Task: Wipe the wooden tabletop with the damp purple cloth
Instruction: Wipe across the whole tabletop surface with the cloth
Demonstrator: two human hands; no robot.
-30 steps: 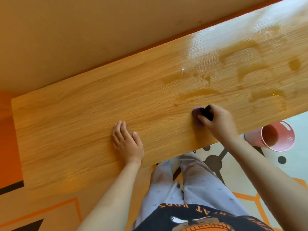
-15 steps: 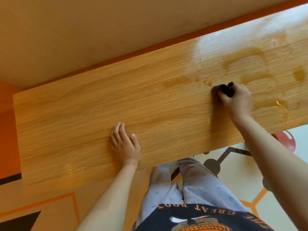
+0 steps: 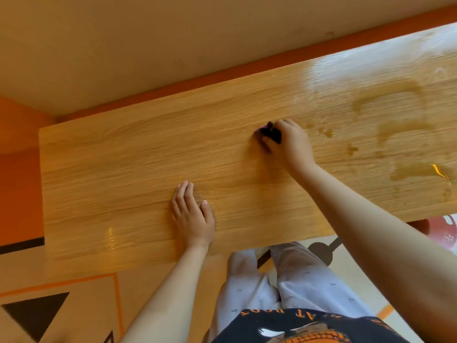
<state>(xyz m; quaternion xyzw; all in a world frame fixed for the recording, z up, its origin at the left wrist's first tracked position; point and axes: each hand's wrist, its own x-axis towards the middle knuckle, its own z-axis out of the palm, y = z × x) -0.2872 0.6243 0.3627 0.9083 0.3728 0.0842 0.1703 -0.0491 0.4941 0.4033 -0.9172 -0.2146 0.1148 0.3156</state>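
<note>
The wooden tabletop [image 3: 118, 169] runs across the view, dry-looking on the left and streaked with wet marks on the right. My right hand [image 3: 290, 143] presses a bunched purple cloth [image 3: 268, 133] onto the wood near the table's middle; only a dark purple corner pokes out past my fingers. My left hand [image 3: 193, 216] lies flat, palm down, on the tabletop near the front edge, holding nothing.
Damp patches [image 3: 405, 129] cover the right part of the table. A pink bucket [image 3: 445, 233] stands on the floor under the right front edge. A wall [image 3: 173, 33] runs along the table's far side. My legs [image 3: 272, 280] are below the front edge.
My right hand with the cloth went from the front edge up toward the far side, then left toward the table's middle. My left hand stayed flat in place.
</note>
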